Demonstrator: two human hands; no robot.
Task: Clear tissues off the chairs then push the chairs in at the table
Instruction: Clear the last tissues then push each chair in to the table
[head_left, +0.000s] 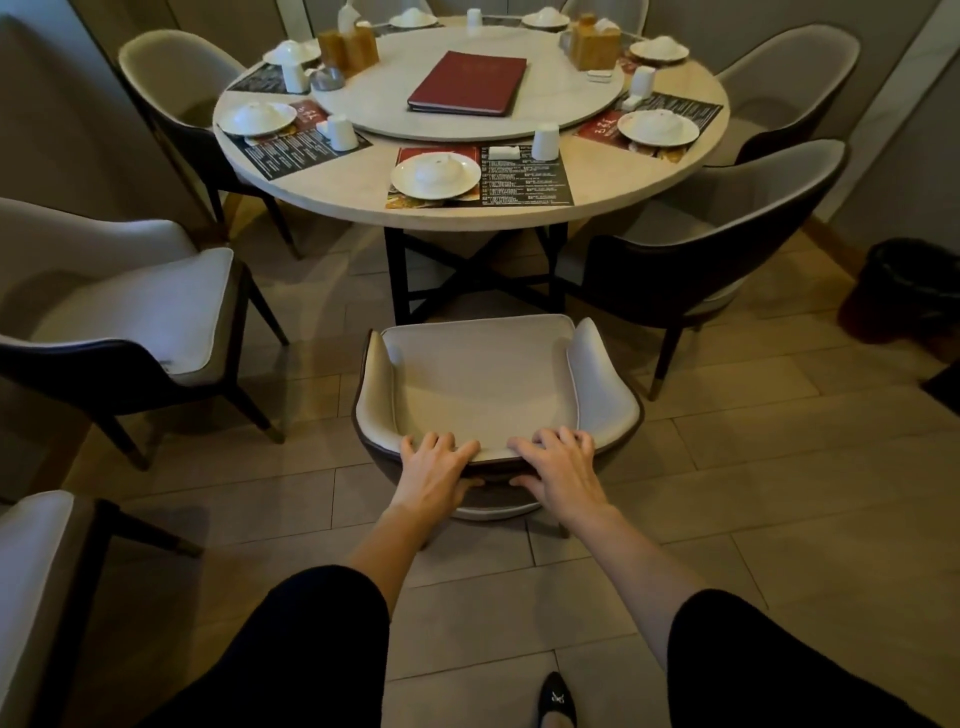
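My left grip (439, 467) and right grip (558, 465) both clasp the chair (483, 384) by its back rim, side by side. The desk (332, 189) stands beyond them.

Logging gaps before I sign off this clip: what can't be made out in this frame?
All from the head view:
- Far chairs: seats hidden behind the table, so tissues there cannot be checked.
- Bottom-left chair: cut off by the frame edge.
- Placemat print: too small to read.
- Menu cover: title too blurred to read.
- Bin: too dark to see inside.
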